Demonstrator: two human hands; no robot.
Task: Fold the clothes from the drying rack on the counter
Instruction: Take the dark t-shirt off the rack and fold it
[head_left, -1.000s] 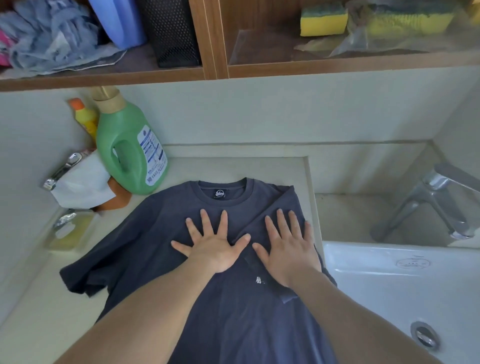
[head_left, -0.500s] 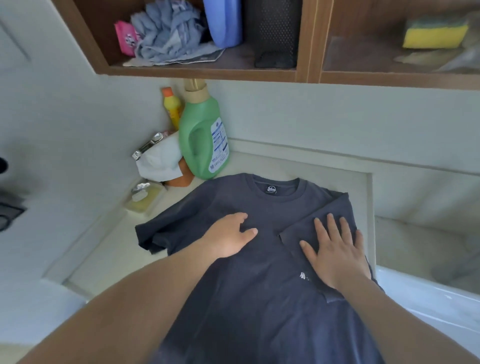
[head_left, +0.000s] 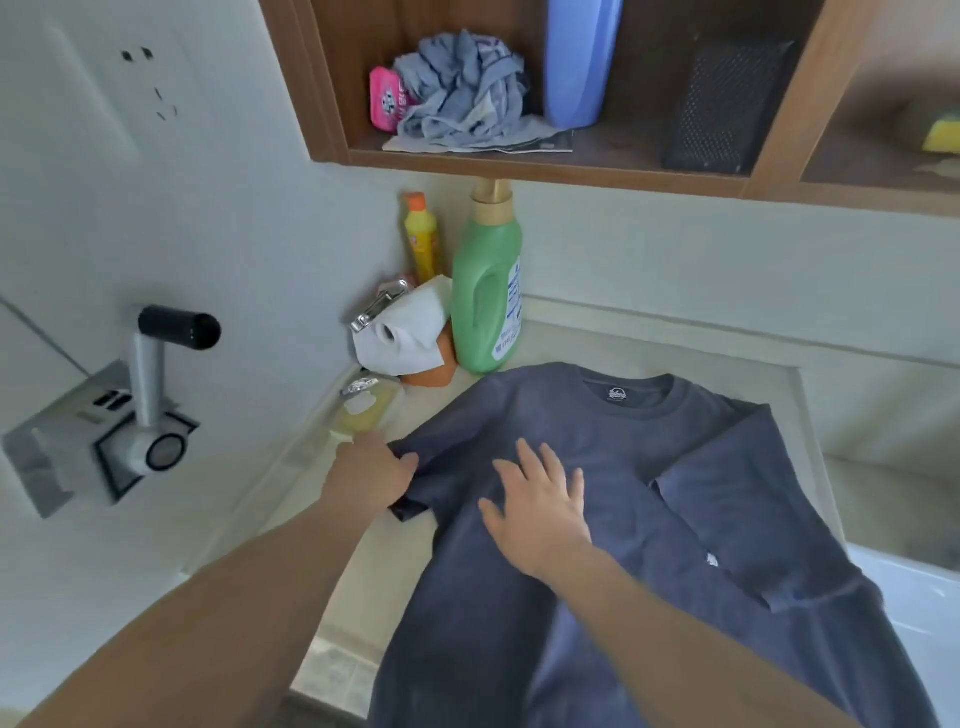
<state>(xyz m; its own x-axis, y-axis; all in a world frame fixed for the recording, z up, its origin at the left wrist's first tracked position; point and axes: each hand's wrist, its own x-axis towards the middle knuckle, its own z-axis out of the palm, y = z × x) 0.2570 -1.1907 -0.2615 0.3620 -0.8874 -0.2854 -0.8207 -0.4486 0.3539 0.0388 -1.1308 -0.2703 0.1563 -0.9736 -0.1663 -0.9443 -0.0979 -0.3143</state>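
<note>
Now, step: folding the left sleeve in, I think.
Left hand (head_left: 371, 475): fingers hold the edge of the left sleeve (head_left: 415, 486).
Right hand (head_left: 540, 506): fingers spread wide and flat, pressing the shirt down near that sleeve.
Shirt (head_left: 597, 467): dark blue, lying front up on the tabletop (head_left: 363, 561), collar by the green bottle (head_left: 488, 296).
Right sleeve (head_left: 727, 499): already folded over the front.
Next move: lift the left sleeve across the chest, while the flat hand keeps the cloth from sliding.
</note>
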